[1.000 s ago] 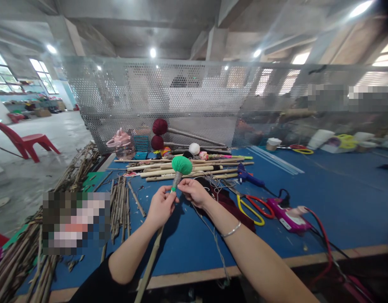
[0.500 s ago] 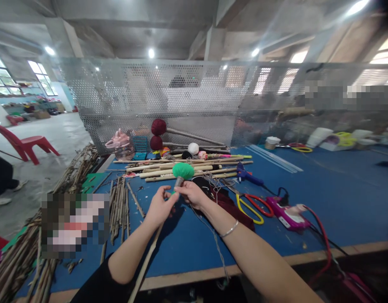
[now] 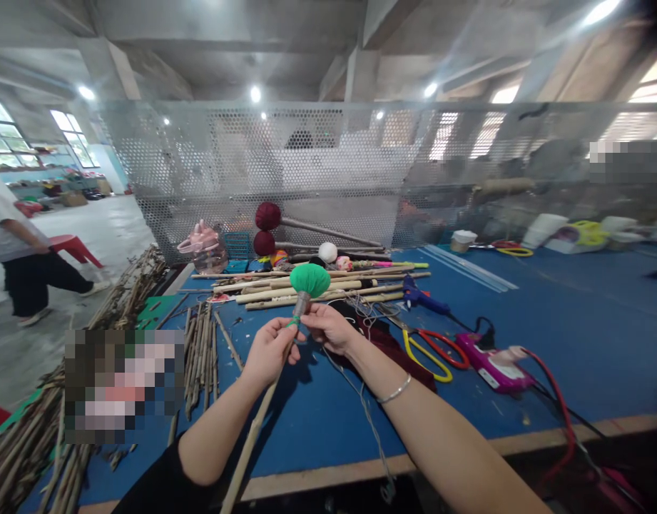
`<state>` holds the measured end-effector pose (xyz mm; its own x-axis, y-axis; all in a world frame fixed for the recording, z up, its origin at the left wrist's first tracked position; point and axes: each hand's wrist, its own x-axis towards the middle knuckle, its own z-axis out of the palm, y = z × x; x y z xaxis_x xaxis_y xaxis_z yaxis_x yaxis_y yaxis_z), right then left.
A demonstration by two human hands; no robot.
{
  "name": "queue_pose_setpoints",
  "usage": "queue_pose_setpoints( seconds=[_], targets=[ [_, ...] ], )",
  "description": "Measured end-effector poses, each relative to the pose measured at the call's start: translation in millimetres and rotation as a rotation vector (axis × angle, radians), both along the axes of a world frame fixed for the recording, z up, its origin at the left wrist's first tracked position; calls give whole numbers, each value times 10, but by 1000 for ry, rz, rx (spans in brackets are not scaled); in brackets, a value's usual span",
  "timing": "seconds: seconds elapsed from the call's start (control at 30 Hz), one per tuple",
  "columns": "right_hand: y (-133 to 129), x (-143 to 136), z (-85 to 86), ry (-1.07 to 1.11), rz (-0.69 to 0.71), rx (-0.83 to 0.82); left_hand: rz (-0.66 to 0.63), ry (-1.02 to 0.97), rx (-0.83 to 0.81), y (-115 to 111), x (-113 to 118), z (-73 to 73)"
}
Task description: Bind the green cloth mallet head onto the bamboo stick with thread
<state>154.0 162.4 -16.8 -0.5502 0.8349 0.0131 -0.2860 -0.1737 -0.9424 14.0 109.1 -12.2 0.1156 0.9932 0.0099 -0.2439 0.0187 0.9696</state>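
A light wooden stick [image 3: 252,435] slants up from the table's front edge, with a round green head [image 3: 309,280] on its upper end. Grey wrapping [image 3: 302,303] covers the neck under the head, and a bit of green shows just below it. My left hand [image 3: 274,344] is closed round the stick beneath that neck. Beside the neck, on the right, my right hand [image 3: 328,327] has its thumb and fingertips pinched at the green bit; what exactly they hold is too small to tell.
Scissors [image 3: 427,350], a blue glue gun [image 3: 424,296], a purple power strip [image 3: 493,364] and dark red cloth [image 3: 395,350] lie right on the blue table [image 3: 585,343]. Sticks [image 3: 200,357] lie left. Dark red balls [image 3: 267,215] stand behind. A person [image 3: 23,250] is at far left.
The green head has risen slightly, showing more of the neck and green bit. My left hand sits a little lower on the stick. The person at far left has come further into view.
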Motion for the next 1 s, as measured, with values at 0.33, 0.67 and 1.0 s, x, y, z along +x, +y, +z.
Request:
queue_pose_setpoints(
  seconds=[0.33, 0.67, 1.0],
  targets=[
    [-29, -77, -50, -142, -200, 62, 246, 346, 117, 29, -8, -142],
    [-76, -76, 46, 7, -96, 63, 69, 39, 102, -39, 10, 19],
    [-44, -78, -22, -131, -145, 77, 152, 258, 56, -86, 73, -83]
  ],
)
